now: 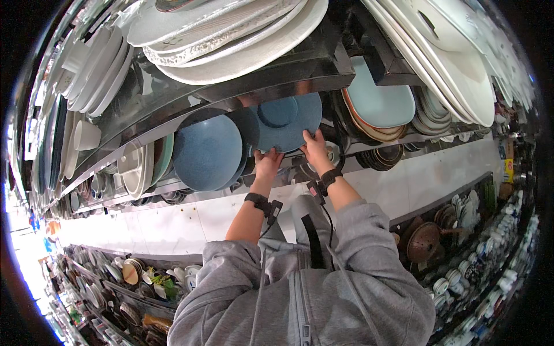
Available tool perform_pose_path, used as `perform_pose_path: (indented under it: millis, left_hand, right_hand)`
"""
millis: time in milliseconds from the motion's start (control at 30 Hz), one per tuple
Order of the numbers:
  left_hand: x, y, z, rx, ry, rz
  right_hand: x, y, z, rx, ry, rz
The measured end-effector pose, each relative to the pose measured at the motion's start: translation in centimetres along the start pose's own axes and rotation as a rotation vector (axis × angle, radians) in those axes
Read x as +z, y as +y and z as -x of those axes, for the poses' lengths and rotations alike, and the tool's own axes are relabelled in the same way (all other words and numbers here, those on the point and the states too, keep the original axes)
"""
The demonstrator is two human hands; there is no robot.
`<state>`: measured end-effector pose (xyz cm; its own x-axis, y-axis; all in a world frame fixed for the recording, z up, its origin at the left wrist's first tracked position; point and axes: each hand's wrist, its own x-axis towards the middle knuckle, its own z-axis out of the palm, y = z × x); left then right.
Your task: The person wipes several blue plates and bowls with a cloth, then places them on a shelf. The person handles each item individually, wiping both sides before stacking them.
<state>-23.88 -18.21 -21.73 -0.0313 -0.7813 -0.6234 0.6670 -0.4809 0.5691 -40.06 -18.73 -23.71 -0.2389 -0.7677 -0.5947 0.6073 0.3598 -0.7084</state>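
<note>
Both my hands are at the near rim of a wide blue plate (285,127) that lies partly under the edge of a dark upper shelf. My left hand (268,161) holds the rim at its lower left, fingertips on top. My right hand (316,147) grips the rim farther right, with the thumb side on the upper face. A round recess shows in the plate's blue surface. To the left, a stack of large round blue plates (207,151) stands tilted at the shelf front. The undersides of my fingers are hidden.
Large white oval platters (242,60) overhang the upper shelf edge (277,86). Right of my hands are a pale blue rectangular dish (381,101) and stacked white platters (458,82). Divided cream plates (136,168) stand at left. Crockery shelves line the aisle behind, with a brown pot (423,242).
</note>
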Motion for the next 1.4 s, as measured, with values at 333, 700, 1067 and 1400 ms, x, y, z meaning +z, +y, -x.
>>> perform_pose_path:
  millis: [333, 700, 1067, 1400]
  left_hand:
    - [-5.3, -3.7, 2.4, 0.250, -0.405, -0.520]
    - [-6.7, -1.5, 3.0, 0.014, -0.286, -0.318]
    - [-1.2, 3.8, 13.4, -0.564, -0.196, -0.290]
    - [-3.6, 11.8, 20.7, -0.404, -0.342, -0.238]
  right_hand:
    - [-3.8, 1.2, 5.1, -0.044, -0.022, -0.056]
    - [-6.8, -1.5, 11.6, -0.047, 0.037, 0.050]
    - [-10.8, -8.1, 20.9, 0.045, -0.034, 0.050]
    - [-5.4, -12.6, 23.9, 0.159, -0.346, 0.123]
